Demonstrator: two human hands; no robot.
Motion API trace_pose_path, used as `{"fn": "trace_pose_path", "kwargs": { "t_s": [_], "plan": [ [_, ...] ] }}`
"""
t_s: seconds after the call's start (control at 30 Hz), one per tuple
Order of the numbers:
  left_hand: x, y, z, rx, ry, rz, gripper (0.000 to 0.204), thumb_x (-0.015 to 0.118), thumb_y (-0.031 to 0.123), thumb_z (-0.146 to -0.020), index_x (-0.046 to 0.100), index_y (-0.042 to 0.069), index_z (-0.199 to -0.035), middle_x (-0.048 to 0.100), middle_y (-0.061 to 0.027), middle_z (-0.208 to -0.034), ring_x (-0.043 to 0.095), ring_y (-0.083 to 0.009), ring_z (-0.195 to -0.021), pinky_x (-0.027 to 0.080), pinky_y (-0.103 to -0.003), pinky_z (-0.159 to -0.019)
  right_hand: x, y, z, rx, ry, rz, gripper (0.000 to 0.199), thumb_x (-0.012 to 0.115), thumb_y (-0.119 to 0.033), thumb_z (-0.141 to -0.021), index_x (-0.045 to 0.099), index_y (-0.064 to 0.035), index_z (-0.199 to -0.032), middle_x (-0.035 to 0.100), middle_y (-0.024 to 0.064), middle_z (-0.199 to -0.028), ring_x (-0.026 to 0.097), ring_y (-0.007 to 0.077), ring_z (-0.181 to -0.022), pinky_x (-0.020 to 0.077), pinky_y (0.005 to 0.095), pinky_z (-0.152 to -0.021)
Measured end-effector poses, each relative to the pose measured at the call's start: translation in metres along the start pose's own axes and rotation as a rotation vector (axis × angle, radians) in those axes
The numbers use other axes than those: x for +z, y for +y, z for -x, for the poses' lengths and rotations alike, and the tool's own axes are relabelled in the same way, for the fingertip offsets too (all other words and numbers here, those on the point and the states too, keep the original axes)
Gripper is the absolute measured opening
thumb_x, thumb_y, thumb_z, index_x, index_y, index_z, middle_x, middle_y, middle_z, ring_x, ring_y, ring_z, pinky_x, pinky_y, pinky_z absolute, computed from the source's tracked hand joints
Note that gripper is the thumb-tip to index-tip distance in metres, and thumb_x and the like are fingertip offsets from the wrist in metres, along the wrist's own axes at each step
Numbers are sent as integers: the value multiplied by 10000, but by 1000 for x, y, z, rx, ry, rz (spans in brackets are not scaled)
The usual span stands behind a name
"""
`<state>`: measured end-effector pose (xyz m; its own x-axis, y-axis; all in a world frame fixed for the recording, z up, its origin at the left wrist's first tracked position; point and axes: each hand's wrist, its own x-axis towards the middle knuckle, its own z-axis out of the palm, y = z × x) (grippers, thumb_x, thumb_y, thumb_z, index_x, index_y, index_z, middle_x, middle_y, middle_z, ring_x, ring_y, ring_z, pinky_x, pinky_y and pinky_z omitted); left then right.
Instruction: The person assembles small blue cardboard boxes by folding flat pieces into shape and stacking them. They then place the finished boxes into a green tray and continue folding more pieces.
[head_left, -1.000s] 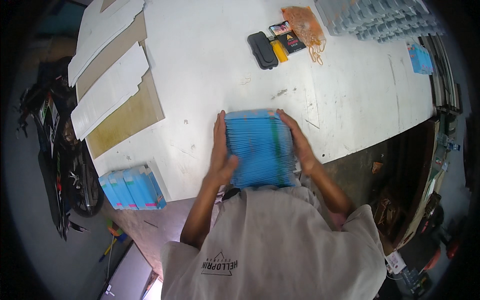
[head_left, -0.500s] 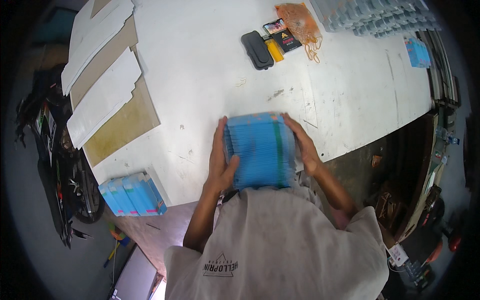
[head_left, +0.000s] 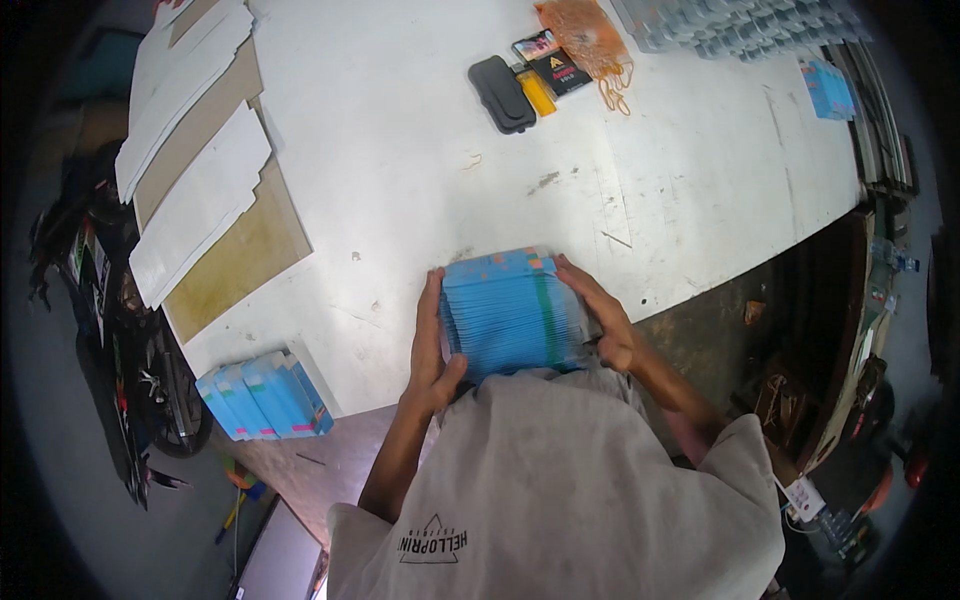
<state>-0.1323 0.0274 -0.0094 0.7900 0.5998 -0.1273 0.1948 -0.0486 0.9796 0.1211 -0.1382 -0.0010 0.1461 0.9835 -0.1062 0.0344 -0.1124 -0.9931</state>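
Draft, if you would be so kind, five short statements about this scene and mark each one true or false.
1. The left hand and right hand hold opposite sides of the blue stack. True.
2. The stripe down the stack is red. False: it is green.
3. White sheets lie on the left part of the table. True.
4. The yellow item lies right of the orange bag. False: it lies left of it, beside the black case.
5. Blue boxes stand near the table's lower-left edge. True.
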Motion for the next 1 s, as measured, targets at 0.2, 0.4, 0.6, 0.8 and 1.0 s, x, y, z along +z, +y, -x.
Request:
{"fn": "trace_pose_path", "kwargs": {
  "t_s": [0.2, 0.4, 0.6, 0.8, 1.0],
  "plan": [
    [30, -22, -7, 262, 232, -125, 1140, 480, 722, -934, 91, -72, -1653, 113, -305, -1716, 96, -455, -1597, 109, -557, -1279, 34, 13, -5, -209, 231, -57, 1260, 438, -929, -833, 296, 49, -1614, 278, 303, -1668, 191, 435, -1588, 137, 544, -1283],
    [24, 12, -10, 92, 159, -30, 1106, 547, 607, -931, 54, -64, -1659, 58, -314, -1718, 89, -460, -1594, 118, -564, -1272, 37, 11, -13, -177, 253, -97, 1154, 519, -813, -884, 294, 57, -1608, 259, 297, -1675, 167, 431, -1593, 127, 541, -1285],
    [19, 11, 3, 44, 87, -185, 1285, 751, 605, -836, 12, -45, -1663, 45, -332, -1714, 48, -500, -1596, 130, -582, -1273, 33, 14, -15, -102, 204, -47, 1143, 661, -721, -846, 292, 41, -1614, 275, 275, -1683, 182, 437, -1596, 122, 559, -1287],
    [-5, 24, -2, -9, -98, -354, 1521, 976, 479, -636, -37, 0, -1665, 49, -369, -1692, 68, -561, -1575, 115, -636, -1276, -4, -10, -11, -34, -88, 521, 1333, 957, -538, -642, 238, -32, -1644, 291, 241, -1690, 212, 456, -1586, 109, 609, -1298],
    [-10, 27, -10, -35, -85, -418, 1460, 982, 382, -644, 1, 65, -1678, 175, -363, -1655, 154, -572, -1541, 161, -657, -1259, -12, -19, -16, -82, -103, 491, 1228, 959, -439, -685, 284, -29, -1625, 376, 246, -1639, 303, 448, -1551, 184, 590, -1287]
  ]
}}
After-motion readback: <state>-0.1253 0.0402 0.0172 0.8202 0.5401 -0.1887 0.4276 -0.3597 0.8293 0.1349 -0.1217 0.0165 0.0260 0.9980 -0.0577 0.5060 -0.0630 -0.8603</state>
